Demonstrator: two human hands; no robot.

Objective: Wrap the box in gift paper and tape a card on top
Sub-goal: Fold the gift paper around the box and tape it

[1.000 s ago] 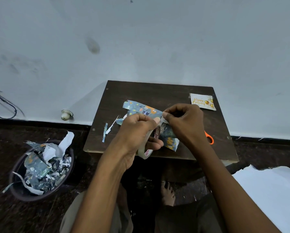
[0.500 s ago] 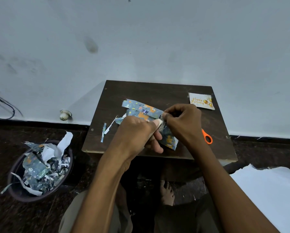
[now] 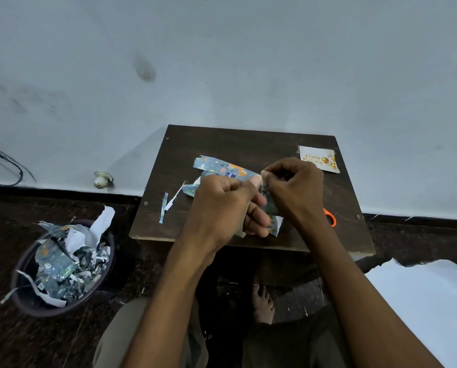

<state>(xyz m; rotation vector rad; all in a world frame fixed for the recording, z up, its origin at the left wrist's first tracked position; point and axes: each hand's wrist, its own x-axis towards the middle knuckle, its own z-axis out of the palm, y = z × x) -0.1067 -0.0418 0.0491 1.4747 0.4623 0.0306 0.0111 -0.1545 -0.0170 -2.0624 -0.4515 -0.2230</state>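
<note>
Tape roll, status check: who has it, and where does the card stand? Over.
Left hand grips tape roll; right hand pinches its loose end. Card untaped, far right of table. Paper scraps lie behind hands.

Both forearms are bare to the bottom edge of the view, with no sleeves, watch or bands on either wrist. The left hand and right hand carry no rings or gloves. The left leg wears khaki trousers, while the right leg is in darker cloth. A bare foot shows below, without sandal or sock.
</note>
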